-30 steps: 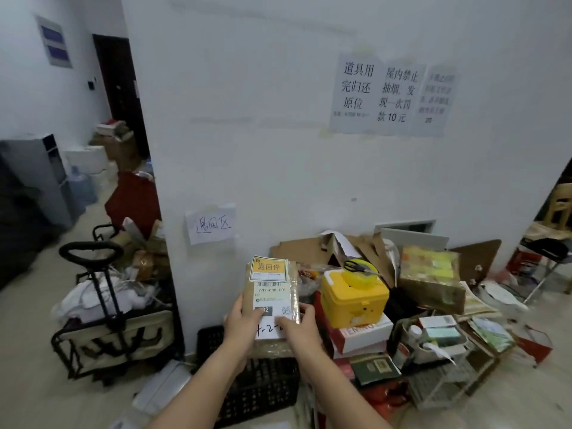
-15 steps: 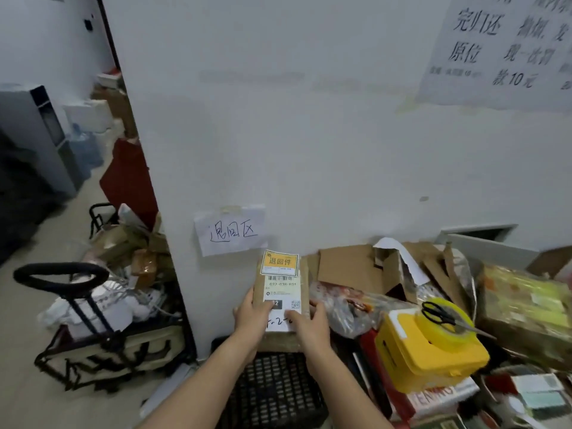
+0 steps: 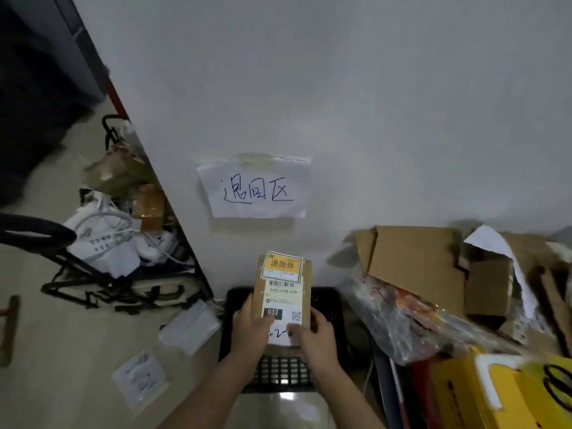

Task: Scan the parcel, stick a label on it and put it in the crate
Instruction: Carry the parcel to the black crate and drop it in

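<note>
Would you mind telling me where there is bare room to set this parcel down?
The black crate under the parcel, held by the left hand and right hand, shows bare mesh. Bare floor lies left of it, beyond the plastic sleeves. Right of the crate it is crowded: cardboard boxes, a plastic bag, a yellow box.

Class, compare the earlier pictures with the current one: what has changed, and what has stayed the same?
The parcel has come down over the black crate as the person leaned in. Both hands, left and right, still hold it; nothing was let go. The yellow label stays stuck on top.
</note>
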{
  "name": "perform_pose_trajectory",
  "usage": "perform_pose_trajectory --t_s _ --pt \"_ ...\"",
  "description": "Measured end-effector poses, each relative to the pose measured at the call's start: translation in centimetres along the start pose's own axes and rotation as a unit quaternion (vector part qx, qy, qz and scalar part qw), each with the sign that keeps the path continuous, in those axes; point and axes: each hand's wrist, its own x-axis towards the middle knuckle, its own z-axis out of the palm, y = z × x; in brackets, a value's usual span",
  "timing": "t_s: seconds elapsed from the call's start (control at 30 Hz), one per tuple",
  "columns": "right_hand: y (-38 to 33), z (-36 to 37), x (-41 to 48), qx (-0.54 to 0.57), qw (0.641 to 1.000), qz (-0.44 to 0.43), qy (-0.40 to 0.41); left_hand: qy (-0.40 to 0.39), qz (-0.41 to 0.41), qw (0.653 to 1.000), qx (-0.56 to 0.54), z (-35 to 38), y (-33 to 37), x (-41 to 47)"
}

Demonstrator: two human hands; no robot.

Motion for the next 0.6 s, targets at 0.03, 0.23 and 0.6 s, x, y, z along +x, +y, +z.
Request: perform_pose_trajectory --t_s 0.03,0.23,0.6 --pt "0.7 0.4 0.6 0.002 1.0 0.012 -0.007 0.006 -0.014 1.0 -0.003 0.0 -0.9 0.7" --pt "5.7 2.1 4.3 -0.006 0.997 0.067 -0.037 0.027 -0.078 0.997 -0.015 -0.5 -8.2 6.3" --pt "17.0 6.0 12.8 -0.057 0.992 0.076 -0.083 0.03 -0.14 0.989 -0.025 -0.5 -21.8 13.8"
